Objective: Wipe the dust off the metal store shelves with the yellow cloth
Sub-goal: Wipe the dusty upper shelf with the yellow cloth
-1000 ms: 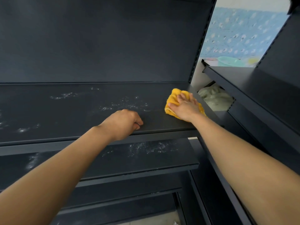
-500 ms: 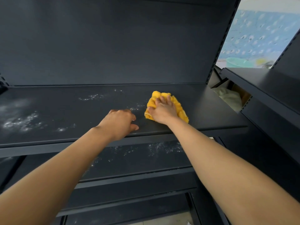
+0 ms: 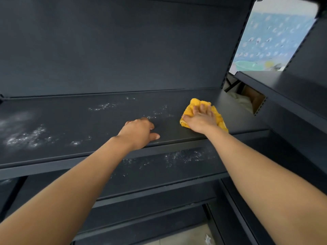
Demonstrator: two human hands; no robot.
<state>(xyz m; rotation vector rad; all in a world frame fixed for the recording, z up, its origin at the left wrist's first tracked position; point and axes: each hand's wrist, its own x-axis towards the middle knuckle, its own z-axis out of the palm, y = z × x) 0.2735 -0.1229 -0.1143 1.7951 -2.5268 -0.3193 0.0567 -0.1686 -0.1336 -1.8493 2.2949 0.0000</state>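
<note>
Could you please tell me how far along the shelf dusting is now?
Looks done: the right end of the upper dark metal shelf is dust-free. In hand: the right hand presses the crumpled yellow cloth there; the left hand rests nearby. Remaining: white dust patches further left and on the lower shelf.

Both arms are being stretched forward. The left hand (image 3: 139, 133) is being held with fingers curled under and thumb pointing right. The right hand (image 3: 200, 119) is being pressed down flat, fingers spread, thumb out leftward.
</note>
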